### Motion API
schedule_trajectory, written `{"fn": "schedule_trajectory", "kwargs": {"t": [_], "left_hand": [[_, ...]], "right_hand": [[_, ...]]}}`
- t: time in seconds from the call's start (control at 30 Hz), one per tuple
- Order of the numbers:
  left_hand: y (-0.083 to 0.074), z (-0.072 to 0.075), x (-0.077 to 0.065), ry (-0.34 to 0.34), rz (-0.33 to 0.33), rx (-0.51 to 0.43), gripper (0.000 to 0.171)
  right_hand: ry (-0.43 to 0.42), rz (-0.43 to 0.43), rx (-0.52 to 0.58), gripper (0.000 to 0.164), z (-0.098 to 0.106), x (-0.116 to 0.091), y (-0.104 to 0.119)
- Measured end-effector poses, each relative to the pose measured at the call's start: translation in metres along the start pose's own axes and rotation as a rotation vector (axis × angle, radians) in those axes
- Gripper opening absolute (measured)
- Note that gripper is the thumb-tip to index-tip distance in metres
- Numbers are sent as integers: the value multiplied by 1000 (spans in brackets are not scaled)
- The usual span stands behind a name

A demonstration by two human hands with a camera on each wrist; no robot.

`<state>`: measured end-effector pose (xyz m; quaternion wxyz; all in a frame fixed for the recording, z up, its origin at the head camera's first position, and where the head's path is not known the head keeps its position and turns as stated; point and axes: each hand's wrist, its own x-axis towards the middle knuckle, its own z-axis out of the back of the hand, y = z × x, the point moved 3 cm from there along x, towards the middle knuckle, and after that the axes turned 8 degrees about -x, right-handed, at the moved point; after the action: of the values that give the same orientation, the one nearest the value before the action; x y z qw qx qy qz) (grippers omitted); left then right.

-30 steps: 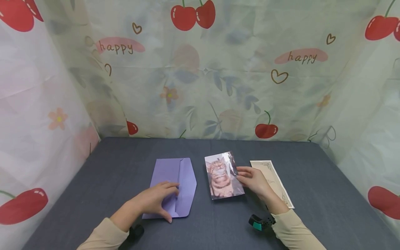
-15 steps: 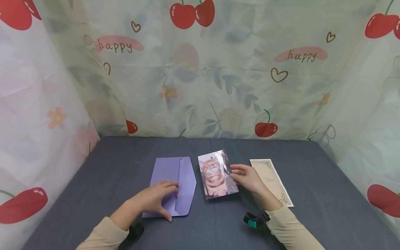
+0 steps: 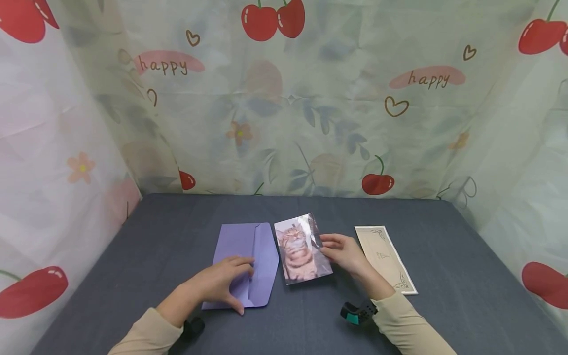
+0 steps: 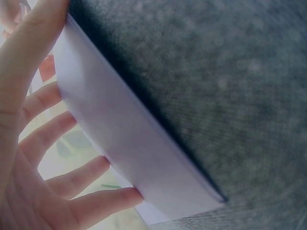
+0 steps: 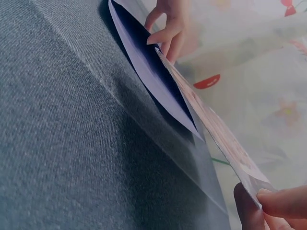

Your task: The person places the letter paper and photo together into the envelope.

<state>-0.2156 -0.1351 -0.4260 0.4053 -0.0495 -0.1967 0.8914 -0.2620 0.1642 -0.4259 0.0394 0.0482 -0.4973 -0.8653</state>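
Note:
A purple envelope (image 3: 235, 241) lies on the dark table with its flap (image 3: 265, 266) unfolded to the right. My left hand (image 3: 226, 281) rests on it, fingers extended near the pocket's edge and thumb at the near edge. In the left wrist view, separate fingertips (image 4: 129, 194) touch the envelope (image 4: 120, 129). Between thumb and fingers, my right hand (image 3: 348, 254) pinches the right edge of a glossy cat photo (image 3: 299, 251). This photo is raised at a tilt, its left side close to the flap's tip. From the right wrist, the photo (image 5: 220, 129) overlaps the envelope's dark-lined mouth (image 5: 153, 62).
A cream card with ornate corners (image 3: 383, 256) lies to the right, partly behind my right forearm. Dark grey cloth covers the table (image 3: 177, 217). Patterned curtains (image 3: 284, 123) close in the back and both sides. Dark bands (image 3: 357, 313) show at both wrists.
My right hand has carried the cat photo leftward, up to the envelope's flap. More of the cream card shows now. My left hand has stayed on the envelope.

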Motion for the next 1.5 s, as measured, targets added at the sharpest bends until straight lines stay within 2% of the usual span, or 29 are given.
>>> {"fn": "schedule_trajectory", "kwargs": {"t": [0.37,0.63,1.2,1.5], "left_hand": [[0,1,0,12,5,0,67],[1,1,0,17,10,0,68],[2,-1,0,-20,-23,17,68],[2,-2,0,-23,-25,13,68]], "right_hand": [[13,-21,8,35,-10,0,2],[27,9,28,36,-16,0,4],[44,40,50,35,-28,1,9],[42,12,59,34,-35,3,10]]}}
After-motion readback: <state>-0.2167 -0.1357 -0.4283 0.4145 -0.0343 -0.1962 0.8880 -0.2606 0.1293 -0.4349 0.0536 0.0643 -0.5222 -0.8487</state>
